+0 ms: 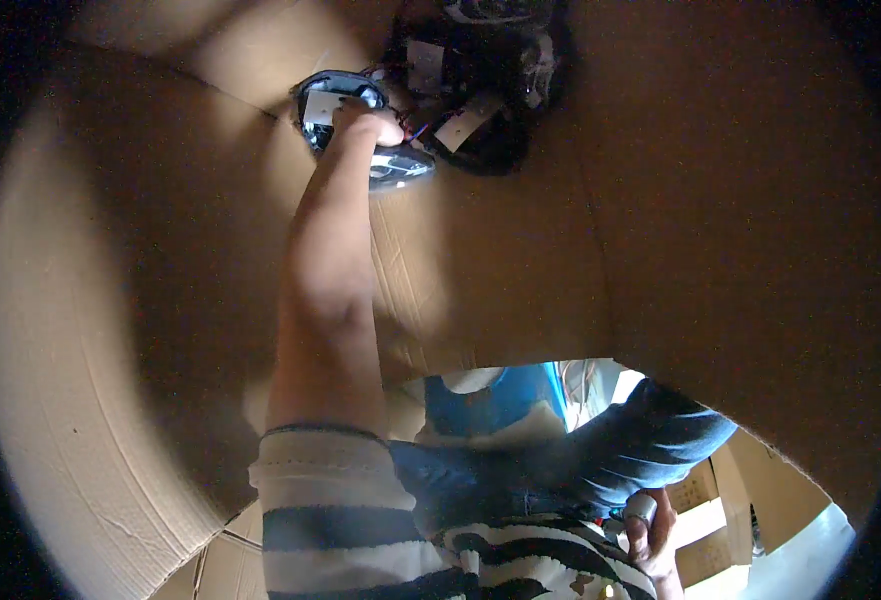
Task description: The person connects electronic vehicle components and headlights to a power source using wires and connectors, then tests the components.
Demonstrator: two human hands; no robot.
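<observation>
My left hand reaches deep into a large cardboard box, its fingers closed over a dark-rimmed, glossy lamp-like unit with a white label. A second glossy piece with a pale edge lies just below that hand. To the right of it sit more dark units with white labels and thin coloured wires, partly lost in shadow. Down by my lap at the lower right, my right hand is wrapped around a short silvery cylinder; its kind does not show.
Tall cardboard walls rise on the left and right. Below the near cut edge are a blue container, my jeans-covered leg and further cardboard at the lower right. Strong shadows fall across the box.
</observation>
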